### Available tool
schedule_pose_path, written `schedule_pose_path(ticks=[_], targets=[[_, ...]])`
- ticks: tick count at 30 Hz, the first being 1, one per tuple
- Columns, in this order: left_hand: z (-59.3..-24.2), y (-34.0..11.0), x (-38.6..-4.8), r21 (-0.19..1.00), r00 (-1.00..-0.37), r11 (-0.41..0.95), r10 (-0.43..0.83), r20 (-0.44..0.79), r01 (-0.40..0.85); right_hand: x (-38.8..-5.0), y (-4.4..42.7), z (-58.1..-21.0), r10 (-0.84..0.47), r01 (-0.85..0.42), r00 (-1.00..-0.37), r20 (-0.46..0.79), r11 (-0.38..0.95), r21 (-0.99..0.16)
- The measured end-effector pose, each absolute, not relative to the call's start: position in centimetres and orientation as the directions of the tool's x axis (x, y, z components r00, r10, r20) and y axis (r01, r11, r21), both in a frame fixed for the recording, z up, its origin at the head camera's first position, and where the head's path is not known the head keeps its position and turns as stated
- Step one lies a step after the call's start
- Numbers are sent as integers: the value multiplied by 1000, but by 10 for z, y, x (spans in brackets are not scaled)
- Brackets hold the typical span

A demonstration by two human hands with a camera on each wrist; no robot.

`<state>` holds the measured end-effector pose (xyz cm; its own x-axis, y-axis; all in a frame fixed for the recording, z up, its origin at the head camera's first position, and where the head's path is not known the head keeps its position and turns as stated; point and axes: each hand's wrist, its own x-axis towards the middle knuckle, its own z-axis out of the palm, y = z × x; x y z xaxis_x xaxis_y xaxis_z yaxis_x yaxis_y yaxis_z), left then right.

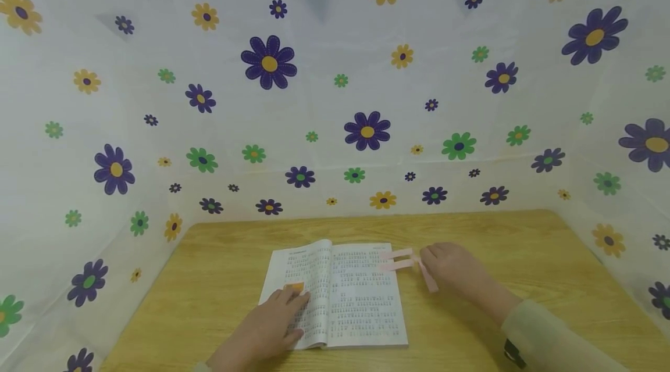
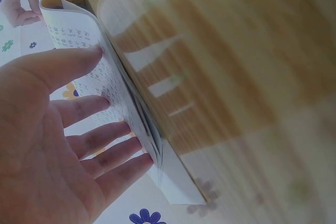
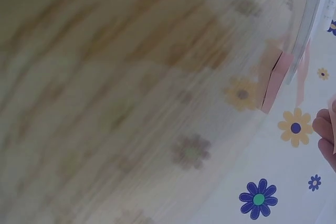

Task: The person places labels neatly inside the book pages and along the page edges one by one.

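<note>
An open book [image 1: 366, 296] with printed pages lies on the table. My left hand [image 1: 272, 317] rests on its left page, holding it down; the left wrist view shows that hand's fingers [image 2: 107, 142] straight and spread against the page. Beside the book's right edge, my right hand [image 1: 452, 267] pinches a pink strip [image 1: 429, 278] that hangs below the fingertips. Two more pink strips [image 1: 399, 265] lie across the right page's edge and stick out toward this hand. In the right wrist view, a folded pink strip [image 3: 276, 83] juts from the book, with only some fingertips visible.
A small orange patch [image 1: 295, 286] shows on the left page by the left fingertips. The wood-grain table [image 1: 209, 279] extends around the book. White sheeting with printed flowers [image 1: 335, 93] encloses the back and both sides.
</note>
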<state>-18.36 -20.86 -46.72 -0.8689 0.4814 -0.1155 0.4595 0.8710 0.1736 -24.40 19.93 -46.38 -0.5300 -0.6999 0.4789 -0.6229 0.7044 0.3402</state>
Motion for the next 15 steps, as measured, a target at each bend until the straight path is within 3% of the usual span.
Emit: schedule_pose_path(ticks=[5, 12, 15], targets=[[-466, -208, -184, 178, -872, 875, 475, -123, 451, -244, 197, -464, -716, -638, -516, 470, 687, 348], [-467, -208, -184, 179, -872, 874, 475, -118, 452, -247, 192, -466, -744, -687, -405, 531, 631, 361], [-468, -208, -184, 181, -873, 875, 473, -120, 449, -245, 190, -466, -749, -707, -410, 521, 621, 338]])
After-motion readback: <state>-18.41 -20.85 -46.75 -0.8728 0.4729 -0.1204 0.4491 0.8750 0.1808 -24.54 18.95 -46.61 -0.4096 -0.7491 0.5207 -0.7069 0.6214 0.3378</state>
